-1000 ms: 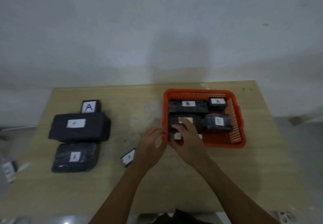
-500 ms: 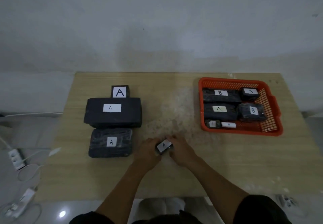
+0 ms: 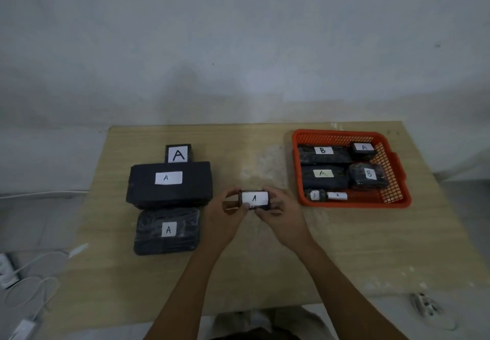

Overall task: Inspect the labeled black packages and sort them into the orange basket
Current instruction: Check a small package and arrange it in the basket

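The small package (image 3: 254, 199) has both ends hidden under fingers. In the orange basket (image 3: 397, 201), the front two tiny labels are too blurry to read well.

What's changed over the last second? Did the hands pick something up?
Yes. Both hands left the orange basket and came back to mid-table, where the left hand and right hand took hold of the small A-labeled package that had been lying there; it is now raised, label up, between them. The basket's six packages and the three A packages on the left stayed put.
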